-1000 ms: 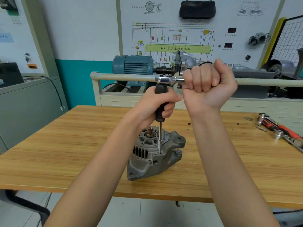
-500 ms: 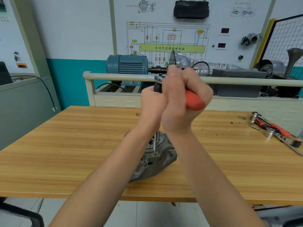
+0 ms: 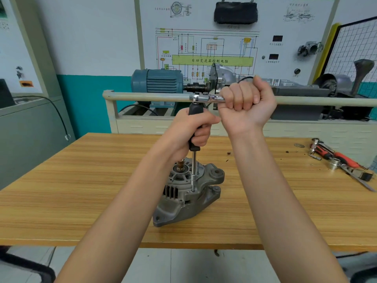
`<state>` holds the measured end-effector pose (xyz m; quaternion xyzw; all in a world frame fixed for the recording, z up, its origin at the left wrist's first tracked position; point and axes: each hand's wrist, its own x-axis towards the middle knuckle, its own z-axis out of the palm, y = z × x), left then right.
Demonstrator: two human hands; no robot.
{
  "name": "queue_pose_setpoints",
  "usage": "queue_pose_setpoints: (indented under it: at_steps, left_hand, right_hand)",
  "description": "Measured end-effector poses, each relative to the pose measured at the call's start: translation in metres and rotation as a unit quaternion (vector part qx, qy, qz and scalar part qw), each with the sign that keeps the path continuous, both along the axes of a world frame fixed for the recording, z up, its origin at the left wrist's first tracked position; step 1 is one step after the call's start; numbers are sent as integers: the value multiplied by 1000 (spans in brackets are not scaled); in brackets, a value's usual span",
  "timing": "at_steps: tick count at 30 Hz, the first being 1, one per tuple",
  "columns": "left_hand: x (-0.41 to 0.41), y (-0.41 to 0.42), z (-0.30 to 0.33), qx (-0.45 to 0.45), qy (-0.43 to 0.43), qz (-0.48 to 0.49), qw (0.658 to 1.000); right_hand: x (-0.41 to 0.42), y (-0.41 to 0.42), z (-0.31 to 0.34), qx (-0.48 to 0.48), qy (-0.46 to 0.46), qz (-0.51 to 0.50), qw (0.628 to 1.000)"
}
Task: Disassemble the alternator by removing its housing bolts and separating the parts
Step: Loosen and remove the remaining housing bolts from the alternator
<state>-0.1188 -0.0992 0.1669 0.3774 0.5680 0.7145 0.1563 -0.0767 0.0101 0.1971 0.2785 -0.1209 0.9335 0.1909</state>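
A grey alternator (image 3: 184,198) stands on the wooden table (image 3: 81,190) with its copper-tipped shaft pointing up. A black-handled driver (image 3: 194,127) stands upright on it, its steel shank and socket set on a housing bolt (image 3: 193,190) near the shaft. My left hand (image 3: 190,129) grips the black handle. A chrome ratchet (image 3: 206,98) sits across the driver's top, and my right hand (image 3: 245,103) grips its handle, out to the right. The ratchet handle is hidden inside my fist.
Red-handled tools and a loose socket (image 3: 338,160) lie at the table's far right edge. Behind the table runs a beige rail (image 3: 142,97) with a blue electric motor (image 3: 157,80) and a wiring-diagram board. A grey cabinet (image 3: 30,129) stands at left.
My right hand swung the ratchet handle toward me and then back out to the right. My left hand stayed on the driver, and the alternator kept its place.
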Motion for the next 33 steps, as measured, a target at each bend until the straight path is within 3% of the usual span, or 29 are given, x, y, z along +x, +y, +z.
queue_pose_setpoints:
  at_steps: [4, 8, 10, 13, 14, 16, 19, 23, 27, 30, 33]
  left_hand:
    - [5, 9, -1, 5, -3, 97, 995]
    - [9, 17, -3, 48, -23, 208, 977]
    - [8, 21, -5, 56, -24, 258, 964]
    - [4, 26, -8, 48, 36, 290, 955]
    - [5, 26, -9, 31, 68, 297, 952]
    - [4, 23, -10, 18, 88, 282, 955]
    - [1, 7, -6, 25, 32, 168, 985]
    - [-2, -5, 2, 25, 2, -9, 1000]
    - [1, -5, 2, 23, -16, -71, 997]
    - [2, -3, 2, 21, -20, -41, 999]
    - [6, 4, 3, 15, -19, 78, 997]
  right_hand:
    - [2, -3, -2, -10, 5, -35, 999]
    - [13, -19, -4, 94, 67, -163, 980]
    - [15, -34, -5, 154, 100, -281, 942]
    - [15, -57, -11, 215, 130, -488, 836]
    - [15, -62, -12, 227, 137, -516, 814]
    - [16, -65, -13, 227, 135, -531, 805]
    - [17, -55, -7, 203, 116, -468, 852]
    - [16, -29, 1, 157, 93, -229, 956]
    - [8, -7, 3, 60, 40, -54, 996]
    - [4, -4, 3, 8, 19, -11, 1000]
    - [7, -12, 2, 37, 21, -87, 995]
